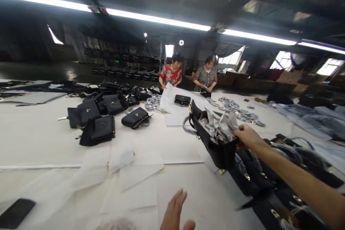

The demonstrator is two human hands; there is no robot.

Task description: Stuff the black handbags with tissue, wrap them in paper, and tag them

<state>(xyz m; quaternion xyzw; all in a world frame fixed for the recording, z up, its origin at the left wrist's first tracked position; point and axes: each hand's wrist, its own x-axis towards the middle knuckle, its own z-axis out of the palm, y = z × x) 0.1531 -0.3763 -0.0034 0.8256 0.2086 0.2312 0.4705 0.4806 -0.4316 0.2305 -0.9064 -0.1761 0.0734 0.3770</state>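
A black handbag (215, 151), stuffed with crumpled grey paper (219, 125), is tilted above the table at right of centre. My right hand (246, 136) grips its right edge, with the thumb by the paper. A wrapped handle (188, 125) sticks out at the bag's left side. Low in the middle of the view, my left hand (176, 212) is held over the white table (183, 176), its fingers apart and nothing in it. Under and beside my right forearm lie several more black bags (250, 172) with wrapped handles.
Small black bags (101, 129) are piled at left; another (136, 117) lies nearer the centre. Thin white sheets (140, 172) cover the near table. A dark phone-like object (17, 212) lies at lower left. Two people (171, 74) stand across the table near wrapped handles (231, 104).
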